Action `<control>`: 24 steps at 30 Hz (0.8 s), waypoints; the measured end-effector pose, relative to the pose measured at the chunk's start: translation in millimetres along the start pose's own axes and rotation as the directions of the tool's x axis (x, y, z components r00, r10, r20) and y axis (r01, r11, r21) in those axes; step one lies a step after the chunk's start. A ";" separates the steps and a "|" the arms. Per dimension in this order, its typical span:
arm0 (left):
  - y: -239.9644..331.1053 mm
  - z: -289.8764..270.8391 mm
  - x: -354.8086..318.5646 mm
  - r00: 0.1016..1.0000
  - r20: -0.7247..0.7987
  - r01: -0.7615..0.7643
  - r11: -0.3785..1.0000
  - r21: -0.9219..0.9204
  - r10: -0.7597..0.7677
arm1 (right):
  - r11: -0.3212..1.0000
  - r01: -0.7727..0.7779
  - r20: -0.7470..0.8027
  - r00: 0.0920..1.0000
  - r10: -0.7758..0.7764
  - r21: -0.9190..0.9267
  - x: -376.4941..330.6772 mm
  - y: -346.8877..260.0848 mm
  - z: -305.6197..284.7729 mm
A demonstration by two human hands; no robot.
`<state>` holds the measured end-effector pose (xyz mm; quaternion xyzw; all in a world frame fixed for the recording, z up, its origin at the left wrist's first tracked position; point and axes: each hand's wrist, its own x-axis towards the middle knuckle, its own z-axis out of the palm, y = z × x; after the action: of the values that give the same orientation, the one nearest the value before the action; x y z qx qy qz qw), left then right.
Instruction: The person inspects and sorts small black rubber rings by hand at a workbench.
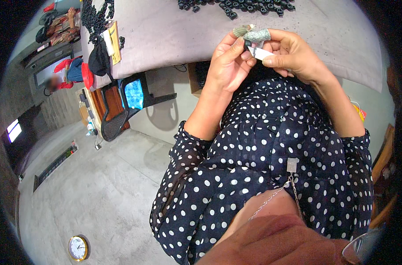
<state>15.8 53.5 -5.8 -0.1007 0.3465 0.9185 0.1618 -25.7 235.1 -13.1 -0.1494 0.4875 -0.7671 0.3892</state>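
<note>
Both hands are raised in front of the chest, just at the near edge of the grey worktop point(174, 39). The left hand point(227, 62) is curled, its fingers closed around a small dark part point(248, 44) that is mostly hidden behind them; its thumb wears a greenish cloth cot point(241, 31). The right hand point(293, 55) is also closed, pinching a short white strip point(260, 53) between thumb and fingers, with a second cloth cot point(260, 35) on its forefinger. The strip's free end meets the dark part, so the two hands touch across it.

The strip looks thin, light and limp, like tape or a label, and likely to crease or stick to itself; it seems best held near its end, as it is now. The dark part appears small, stiff and light, much like the black rings point(240, 5) heaped along the far side of the worktop and the second heap point(95, 15) at its left corner. Such a piece would roll or slip easily, so a pinch across its sides seems safest, and the cots should add grip.

A yellow-and-white packet point(112, 37) and a black cap point(98, 59) lie at the worktop's left edge. Below it stands a black chair point(134, 101) with a blue cushion. A wall clock point(78, 247) lies on the concrete floor point(99, 190). Another person point(66, 73) in red sits well apart at the left.
</note>
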 end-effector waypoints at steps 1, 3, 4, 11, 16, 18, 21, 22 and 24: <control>0.8 1.2 -0.2 1.000 -0.001 0.001 1.000 0.012 -0.001 | 1.000 0.005 0.001 1.000 -0.005 -0.006 -0.1 -0.4 0.9; 1.1 1.6 -0.7 1.000 -0.002 0.003 1.000 0.025 -0.002 | 1.000 0.011 0.001 1.000 -0.011 -0.011 0.1 -0.6 1.1; 0.8 0.9 -1.2 1.000 0.007 0.000 1.000 0.011 0.000 | 1.000 0.005 0.010 1.000 -0.005 -0.002 0.6 -0.5 0.6; 1.7 0.6 -2.0 1.000 0.003 0.012 1.000 0.023 -0.012 | 0.999 -0.015 0.018 1.000 0.014 0.051 1.5 2.1 -1.1; 4.1 -4.5 -2.6 0.999 0.033 0.026 0.999 0.037 -0.027 | 0.996 -0.025 0.038 0.999 0.022 0.086 2.2 6.0 -2.8; 3.4 -5.6 -2.6 0.998 0.052 0.024 0.999 0.033 -0.025 | 0.995 -0.029 0.039 0.999 0.026 0.095 3.1 6.4 -2.9; 0.8 -3.5 -2.3 0.999 0.040 0.036 0.999 0.017 -0.036 | 0.993 -0.057 -0.003 0.998 0.058 0.102 3.2 4.1 -2.8; 0.9 -3.6 -2.2 0.999 0.040 0.036 0.999 0.010 -0.036 | 0.994 -0.057 0.002 0.998 0.057 0.095 3.3 3.6 -2.5; 1.1 -4.0 -1.4 0.999 0.040 0.033 0.999 0.004 -0.033 | 0.995 -0.056 0.009 0.998 0.056 0.088 2.9 3.4 -2.0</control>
<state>16.9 49.8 -7.7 -0.0877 0.3430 0.9169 0.1841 -27.3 233.4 -17.4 -0.1208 0.4560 -0.7762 0.4184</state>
